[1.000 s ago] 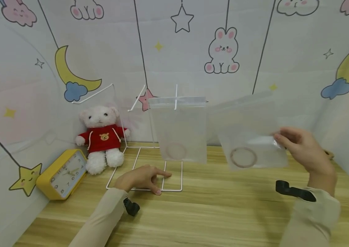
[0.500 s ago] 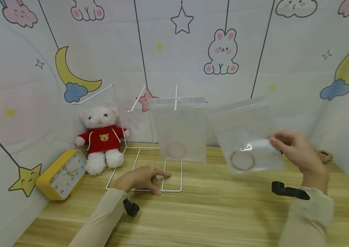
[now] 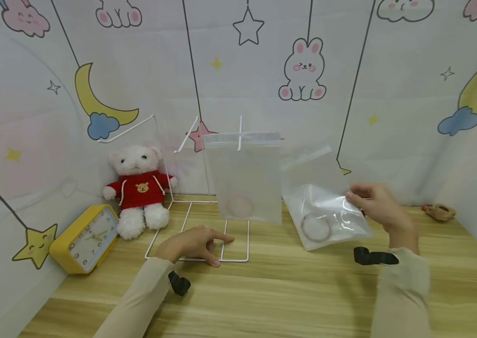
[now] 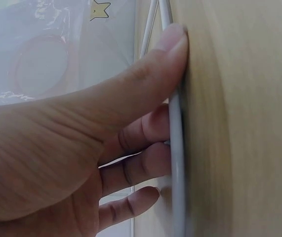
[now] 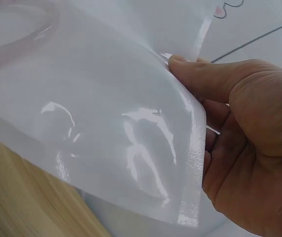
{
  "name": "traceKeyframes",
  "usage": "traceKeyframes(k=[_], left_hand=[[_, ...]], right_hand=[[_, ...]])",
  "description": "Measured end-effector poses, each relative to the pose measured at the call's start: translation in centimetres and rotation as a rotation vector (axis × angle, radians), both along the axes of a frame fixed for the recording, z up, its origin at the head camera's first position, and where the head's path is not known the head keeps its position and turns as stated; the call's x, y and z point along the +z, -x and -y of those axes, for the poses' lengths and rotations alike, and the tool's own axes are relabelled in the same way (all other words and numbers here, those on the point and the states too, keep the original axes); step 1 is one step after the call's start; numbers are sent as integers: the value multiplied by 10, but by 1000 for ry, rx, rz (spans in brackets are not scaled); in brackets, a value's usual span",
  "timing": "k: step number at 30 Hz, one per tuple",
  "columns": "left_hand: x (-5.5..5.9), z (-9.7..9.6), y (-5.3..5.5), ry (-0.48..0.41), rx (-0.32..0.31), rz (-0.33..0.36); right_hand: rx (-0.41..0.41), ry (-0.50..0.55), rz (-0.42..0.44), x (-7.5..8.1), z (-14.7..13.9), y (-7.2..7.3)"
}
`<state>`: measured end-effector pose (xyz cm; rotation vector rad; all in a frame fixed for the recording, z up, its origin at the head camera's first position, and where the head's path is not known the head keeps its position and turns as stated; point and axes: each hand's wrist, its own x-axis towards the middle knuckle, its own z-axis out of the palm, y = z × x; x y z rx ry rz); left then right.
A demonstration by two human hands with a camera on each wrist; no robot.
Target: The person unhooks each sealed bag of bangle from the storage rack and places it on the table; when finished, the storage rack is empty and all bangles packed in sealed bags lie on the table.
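Observation:
A clear zip bag (image 3: pixel 310 192) with a brownish ring (image 3: pixel 316 227) inside is pinched at its right side by my right hand (image 3: pixel 379 209). In the right wrist view, the thumb lies on the near face of the plastic bag (image 5: pixel 106 118), with fingers behind. To the left stands a white wire rack (image 3: pixel 248 241) with hooks. A second zip bag (image 3: pixel 248 183), holding a similar ring, hangs by its top strip on the right hook (image 3: pixel 240 136). My left hand (image 3: pixel 193 243) rests spread on the rack's base, its thumb at the front bar (image 4: pixel 178 163).
A white plush bear (image 3: pixel 139 188) in a red hoodie sits behind the rack's left side. At the left wall stands a yellow alarm clock (image 3: pixel 84 239). A small brown object (image 3: pixel 440 212) lies at the back right of the wooden table (image 3: pixel 289 300).
My right hand has moved left and slightly down with its zip bag, which now tilts more and hangs nearer the second bag. The left hand and the rack have stayed put.

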<state>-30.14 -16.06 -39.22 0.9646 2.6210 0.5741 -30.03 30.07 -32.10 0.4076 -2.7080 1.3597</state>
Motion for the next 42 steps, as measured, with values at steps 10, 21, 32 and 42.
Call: traceKeyframes(k=[10, 21, 32, 42], left_hand=[[2, -3, 0, 0, 3, -4], [1, 0, 0, 11, -4, -13], [1, -1, -1, 1, -16, -11], [0, 0, 2, -2, -13, -13]], right_hand=[[13, -38, 82, -7, 15, 12], [18, -125, 115, -21, 39, 26], [41, -105, 192, -32, 48, 28], [123, 20, 339, -39, 50, 29]])
